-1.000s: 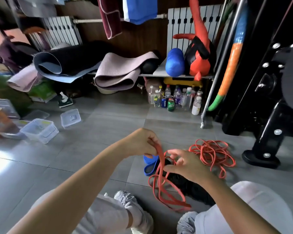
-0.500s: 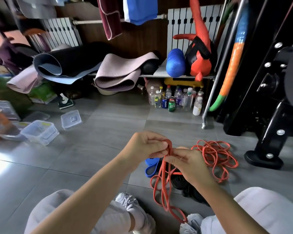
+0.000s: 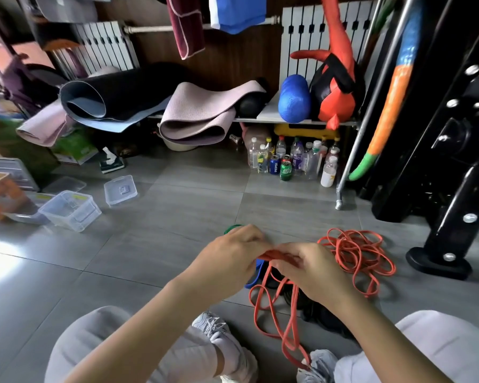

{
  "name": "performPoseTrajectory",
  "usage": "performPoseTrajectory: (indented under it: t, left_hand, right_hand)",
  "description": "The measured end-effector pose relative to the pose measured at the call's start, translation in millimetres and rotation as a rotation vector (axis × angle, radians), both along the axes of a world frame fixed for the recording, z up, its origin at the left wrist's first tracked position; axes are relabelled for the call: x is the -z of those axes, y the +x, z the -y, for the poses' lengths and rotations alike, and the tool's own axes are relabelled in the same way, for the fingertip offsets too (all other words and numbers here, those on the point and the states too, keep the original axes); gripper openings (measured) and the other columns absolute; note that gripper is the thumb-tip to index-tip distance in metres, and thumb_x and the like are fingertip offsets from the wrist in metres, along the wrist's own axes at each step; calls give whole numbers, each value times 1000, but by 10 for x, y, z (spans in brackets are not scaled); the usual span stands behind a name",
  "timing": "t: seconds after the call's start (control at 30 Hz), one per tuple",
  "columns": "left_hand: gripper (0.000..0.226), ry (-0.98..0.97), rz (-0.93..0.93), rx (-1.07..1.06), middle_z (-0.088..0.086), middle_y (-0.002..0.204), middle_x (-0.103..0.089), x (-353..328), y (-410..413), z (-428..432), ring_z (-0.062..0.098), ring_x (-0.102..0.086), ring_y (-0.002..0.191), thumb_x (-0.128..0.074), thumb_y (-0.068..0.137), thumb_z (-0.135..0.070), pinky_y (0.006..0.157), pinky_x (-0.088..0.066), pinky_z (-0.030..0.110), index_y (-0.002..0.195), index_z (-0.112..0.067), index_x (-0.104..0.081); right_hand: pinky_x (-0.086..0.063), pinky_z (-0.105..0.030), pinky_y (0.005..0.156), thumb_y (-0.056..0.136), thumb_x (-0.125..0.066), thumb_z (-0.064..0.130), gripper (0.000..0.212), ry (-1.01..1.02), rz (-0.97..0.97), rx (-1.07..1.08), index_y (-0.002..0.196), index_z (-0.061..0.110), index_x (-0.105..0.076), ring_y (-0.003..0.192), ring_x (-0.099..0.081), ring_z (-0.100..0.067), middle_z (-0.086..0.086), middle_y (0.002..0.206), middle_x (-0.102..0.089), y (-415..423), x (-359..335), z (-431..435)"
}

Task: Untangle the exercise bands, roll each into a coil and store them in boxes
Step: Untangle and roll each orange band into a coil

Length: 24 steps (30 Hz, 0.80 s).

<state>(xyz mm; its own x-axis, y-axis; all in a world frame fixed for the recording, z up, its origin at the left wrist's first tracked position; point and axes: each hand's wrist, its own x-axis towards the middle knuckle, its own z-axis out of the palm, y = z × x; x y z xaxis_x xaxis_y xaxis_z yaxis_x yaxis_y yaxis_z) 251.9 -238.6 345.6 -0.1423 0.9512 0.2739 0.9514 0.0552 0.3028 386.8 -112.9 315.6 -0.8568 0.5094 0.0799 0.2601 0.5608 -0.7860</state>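
Note:
My left hand (image 3: 230,258) and my right hand (image 3: 310,272) meet in front of me, both pinching the top of an orange exercise band (image 3: 271,308) whose loops hang down to the floor between my knees. A pile of tangled thin orange bands (image 3: 357,252) lies on the tiles to the right. A blue band (image 3: 256,275) and a black band (image 3: 321,313) lie under my hands, partly hidden. A bit of green band (image 3: 230,228) peeks out behind my left hand. Clear plastic boxes (image 3: 71,210) stand open at the left.
A loose box lid (image 3: 120,190) lies on the grey tiles at the left. Rolled mats (image 3: 199,117) fill a low shelf at the back, with bottles and cans (image 3: 291,161) beneath. A black machine base (image 3: 440,258) stands at the right.
My hands have come closer together and lowered slightly, gathering the orange band's top between the fingers. The hanging loops have shifted with them.

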Motion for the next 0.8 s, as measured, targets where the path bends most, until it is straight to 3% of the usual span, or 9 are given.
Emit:
performPoseTrajectory:
  t: [0.13,0.3,0.43,0.57,0.7,0.8]
  left_hand:
    - [29,-180,118,-176,-3,96,-60,2,33,-35,16,-56,87,-66,82,-35,80,-44,31,107,-21,-64]
    - [18,-153,218,-240,-2,88,-62,46,76,-38,16,-58,83,-67,80,-31,75,-44,27,92,-17,-70]
    - [9,-111,382,-294,-8,82,-63,23,29,47,5,-59,73,-73,75,-24,70,-48,23,83,-28,-71]
    - [25,-5,814,-366,1,70,-72,20,35,86,5,-58,57,-74,75,-7,56,-42,16,73,-32,-68]
    - [17,123,1271,-242,13,79,-72,32,63,103,15,-66,74,-71,78,-1,71,-54,26,79,-17,-75]
    - [9,154,1580,-161,8,76,-71,91,110,129,11,-67,71,-73,75,-10,66,-54,19,83,-12,-76]
  right_hand:
    - [-44,-22,64,81,-64,19,14,114,8,-92,91,25,-72,71,-58,-5,7,78,-63,-12,-59,38]
    - [-39,-5,61,79,-72,19,14,34,-29,-35,87,29,-67,71,-58,8,19,72,-62,-4,-41,69]
    - [-51,-15,72,78,-74,17,24,-130,-57,-5,86,37,-64,76,-65,4,19,81,-70,76,-16,27]
    - [-56,-28,77,78,-74,13,25,-288,-138,8,83,37,-71,80,-70,-6,10,84,-74,102,-16,57]
    - [-57,-28,73,71,-75,23,26,-500,-250,45,80,47,-73,77,-71,-12,6,81,-75,45,-41,163]
    - [-56,-32,74,65,-72,33,22,-548,-358,31,84,41,-74,79,-71,-19,2,81,-75,47,-70,210]
